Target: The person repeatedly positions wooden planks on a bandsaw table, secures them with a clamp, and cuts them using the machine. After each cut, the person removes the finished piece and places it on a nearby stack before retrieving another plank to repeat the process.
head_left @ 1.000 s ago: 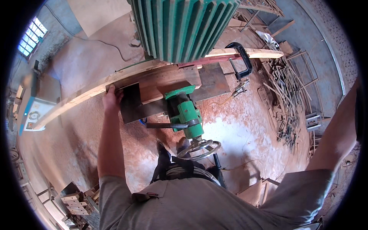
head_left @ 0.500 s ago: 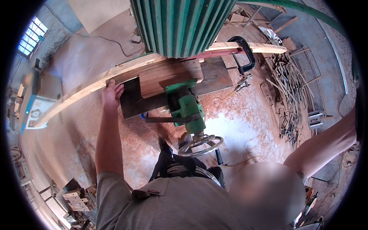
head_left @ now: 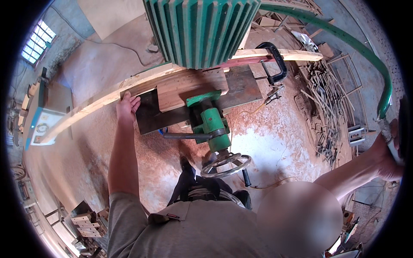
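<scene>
1. The brown wooden block (head_left: pixel 178 93) lies on the dark metal table plate (head_left: pixel 243 88), between 11 and 12 o'clock from the view's centre. Its long axis runs from between 8 and 9 o'clock toward between 2 and 3.
2. A thinner brown wooden strip (head_left: pixel 145 87) extends along nearly this same line, its visible end pointing to between 8 and 9 o'clock. Whether it is joined with the block, I cannot tell.
3. The left hand (head_left: pixel 126 106), near 10 o'clock, touches this strip end. One finger reaches up to it and the others are bent; whether they pinch it, I cannot tell.
4. The right hand (head_left: pixel 384 159), just past 3 o'clock, is wrapped around the grip of a curved green lever (head_left: pixel 385 79). The dark rim hides part of its fingers.
5. The green vise pad (head_left: pixel 204 98) stands at the block's near side, with the handwheel (head_left: pixel 226 167) toward 5 o'clock.
6. The ribbed green motor housing (head_left: pixel 202 32) hangs at 12 o'clock.
</scene>
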A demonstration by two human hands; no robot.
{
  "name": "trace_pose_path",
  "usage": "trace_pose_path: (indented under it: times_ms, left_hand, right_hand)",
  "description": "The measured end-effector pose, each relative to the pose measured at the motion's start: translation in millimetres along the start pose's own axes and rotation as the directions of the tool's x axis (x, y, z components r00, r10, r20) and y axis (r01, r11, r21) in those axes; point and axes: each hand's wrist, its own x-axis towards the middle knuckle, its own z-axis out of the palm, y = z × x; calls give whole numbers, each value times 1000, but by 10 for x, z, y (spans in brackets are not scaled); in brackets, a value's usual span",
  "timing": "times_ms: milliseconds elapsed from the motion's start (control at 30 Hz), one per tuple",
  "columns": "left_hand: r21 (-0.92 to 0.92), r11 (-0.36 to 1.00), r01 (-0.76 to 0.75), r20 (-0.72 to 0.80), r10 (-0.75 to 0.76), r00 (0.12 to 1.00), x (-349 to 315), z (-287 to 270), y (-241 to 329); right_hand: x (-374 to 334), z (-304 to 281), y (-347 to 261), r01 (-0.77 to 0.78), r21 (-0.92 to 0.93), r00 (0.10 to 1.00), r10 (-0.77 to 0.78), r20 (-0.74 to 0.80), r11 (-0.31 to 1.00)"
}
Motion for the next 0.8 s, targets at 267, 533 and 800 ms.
trace_pose_path:
  times_ms: [267, 533, 800]
  left_hand:
    - [19, 1000, -14, -2, 14, 1000, -69, 45, 27]
    - [22, 1000, -22, 2, 22, 1000, -73, 33, 30]
    - [40, 999, -3, 10, 2, 1000, -25, -11, 14]
  right_hand:
    - [-611, -394, -184, -43, 142, 949, 85, -304, 989]
    - [-1395, -382, -81, -49, 63, 935, 68, -348, 997]
    - [-2190, -710, -150, -255, -38, 948, 242, -206, 966]
